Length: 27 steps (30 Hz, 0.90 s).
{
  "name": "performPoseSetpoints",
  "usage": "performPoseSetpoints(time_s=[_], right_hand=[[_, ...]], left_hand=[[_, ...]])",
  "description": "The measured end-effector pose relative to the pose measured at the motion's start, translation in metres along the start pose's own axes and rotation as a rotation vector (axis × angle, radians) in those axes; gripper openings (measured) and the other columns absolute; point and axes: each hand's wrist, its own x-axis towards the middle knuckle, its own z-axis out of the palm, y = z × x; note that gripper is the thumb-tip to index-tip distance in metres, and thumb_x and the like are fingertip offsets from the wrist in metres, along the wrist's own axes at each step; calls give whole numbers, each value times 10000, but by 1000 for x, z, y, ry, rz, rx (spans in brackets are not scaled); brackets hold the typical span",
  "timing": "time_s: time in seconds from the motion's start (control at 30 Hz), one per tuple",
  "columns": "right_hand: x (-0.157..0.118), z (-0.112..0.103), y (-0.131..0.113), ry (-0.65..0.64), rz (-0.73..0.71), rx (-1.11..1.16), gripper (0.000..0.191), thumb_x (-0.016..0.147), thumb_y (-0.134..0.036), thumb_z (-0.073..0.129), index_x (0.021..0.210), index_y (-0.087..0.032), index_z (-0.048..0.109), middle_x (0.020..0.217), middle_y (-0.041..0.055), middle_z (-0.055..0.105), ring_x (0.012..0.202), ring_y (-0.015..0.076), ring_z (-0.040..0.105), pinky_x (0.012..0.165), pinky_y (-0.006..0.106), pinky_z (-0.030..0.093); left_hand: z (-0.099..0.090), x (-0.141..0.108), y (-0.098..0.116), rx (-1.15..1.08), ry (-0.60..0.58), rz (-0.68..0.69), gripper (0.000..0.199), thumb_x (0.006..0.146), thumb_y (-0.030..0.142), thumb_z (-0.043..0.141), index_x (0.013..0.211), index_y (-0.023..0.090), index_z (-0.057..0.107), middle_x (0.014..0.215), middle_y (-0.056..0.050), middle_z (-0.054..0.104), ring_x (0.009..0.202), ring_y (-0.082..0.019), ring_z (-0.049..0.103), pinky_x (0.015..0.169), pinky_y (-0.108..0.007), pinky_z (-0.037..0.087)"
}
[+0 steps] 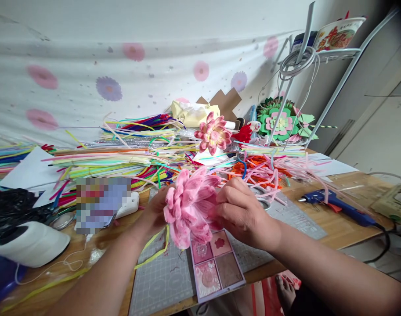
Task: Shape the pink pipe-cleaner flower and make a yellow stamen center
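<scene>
A large pink flower (190, 206) with layered fuzzy petals is held up above the grey cutting mat (164, 281). My left hand (157, 210) is behind the flower's left side, its fingers mostly hidden by the petals. On the right side, my right hand (238, 208) has its fingers curled and pinched at the edge of the petals. Below the flower lies an open makeup palette (220, 267) with pink and brown pans, its upper part covered by the flower. A yellow strip (154, 248) hangs near my left wrist.
Bundles of coloured pipe cleaners (121, 158) spread across the back. A finished pink flower (213, 134) stands there. Right are a blue glue gun (338, 208) and a metal rack (338, 55); left, a white thread cone (32, 243) and a phone with blurred screen (101, 204).
</scene>
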Motion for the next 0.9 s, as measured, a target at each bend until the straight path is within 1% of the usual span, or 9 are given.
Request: performPoseSetpoints(time_s=[0.1,0.23,0.43,0.6,0.67,0.73,0.8,0.87,0.9], right_hand=[[3,-2,0,34,5,24,191,883,-106,511,738,-174,614,754,33,550,720,159,447,648,311,329],[6,-6,-1,-30,-26,-45,124,898,-162,530,920,-164,652,829,64,564,764,183,452,664,325,343],[6,1,1,-137,10,-137,241,903,-150,501,701,-153,632,752,63,565,741,186,410,663,332,335],[-5,4,-4,-112,99,-31,149,899,-262,574,943,-143,653,874,81,584,819,203,455,730,352,380],[-17,4,-15,-180,150,32,244,884,-362,594,1015,-162,643,936,85,579,850,211,459,741,357,385],[-31,4,-29,-371,223,77,395,833,-510,607,1039,-175,643,966,88,574,861,225,450,762,380,390],[-44,5,-42,-554,298,97,659,722,-689,604,1128,-170,618,1010,103,571,888,252,442,833,441,384],[-52,7,-49,-640,336,98,878,628,-796,578,1230,-157,563,1069,118,560,939,280,439,934,514,330],[-55,9,-50,-657,333,90,926,611,-817,566,1255,-153,544,1098,122,553,965,291,438,974,538,293]], left_hand=[[-5,0,2,-25,17,-7,395,882,472,345,646,223,540,512,-23,504,525,-184,477,450,-339,431],[-13,-2,3,20,-2,33,339,794,482,529,586,215,535,619,-29,546,622,-191,499,545,-343,439],[-14,-2,-4,115,-34,79,283,816,385,526,610,205,598,633,-25,577,704,-215,523,678,-367,434],[-19,2,-14,187,-25,90,212,820,303,539,650,199,612,687,-22,598,745,-216,525,717,-367,385],[-22,3,-20,197,1,82,198,816,285,554,644,194,593,693,-16,585,753,-210,513,745,-375,356],[-23,4,-25,188,23,62,213,811,283,567,619,192,565,690,-10,572,755,-205,503,772,-386,335],[-22,3,-28,161,35,29,231,798,288,585,591,194,542,698,-8,572,761,-204,498,803,-401,323],[-21,3,-29,120,45,-13,242,770,290,614,565,199,525,700,-6,571,770,-209,495,832,-419,317],[-20,3,-28,96,54,-36,246,753,293,629,553,202,518,699,-7,569,775,-214,493,840,-426,319]])
